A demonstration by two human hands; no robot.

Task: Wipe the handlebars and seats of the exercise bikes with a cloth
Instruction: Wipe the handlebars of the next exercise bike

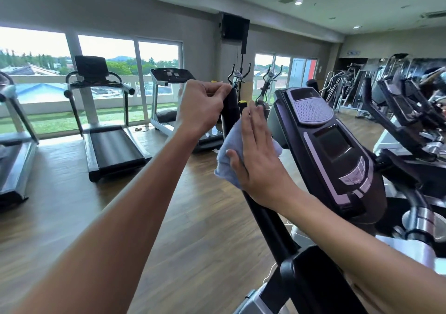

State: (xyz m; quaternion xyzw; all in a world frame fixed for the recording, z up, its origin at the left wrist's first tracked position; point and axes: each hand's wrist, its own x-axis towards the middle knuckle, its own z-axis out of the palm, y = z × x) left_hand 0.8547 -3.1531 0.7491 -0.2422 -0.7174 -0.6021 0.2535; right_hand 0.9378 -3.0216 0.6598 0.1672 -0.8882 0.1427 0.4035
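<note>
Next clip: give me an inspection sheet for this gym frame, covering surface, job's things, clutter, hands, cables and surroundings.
Surface: wood-look floor, bare where visible.
Job's things: light blue cloth laid against the black handlebar beside the console.
Clutter: small items on the floor by the window, too small to identify.
Hands: left hand grips the handlebar top; right hand presses the cloth flat, fingers straight.
Cables: thin white cord near the bike's base.
Surroundings: treadmills facing windows; more machines at right.

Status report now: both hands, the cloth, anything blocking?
Left hand grips top of black handlebar. Right hand flat, pressing blue cloth on the bar. Console close beside right hand; nothing blocking.
</note>
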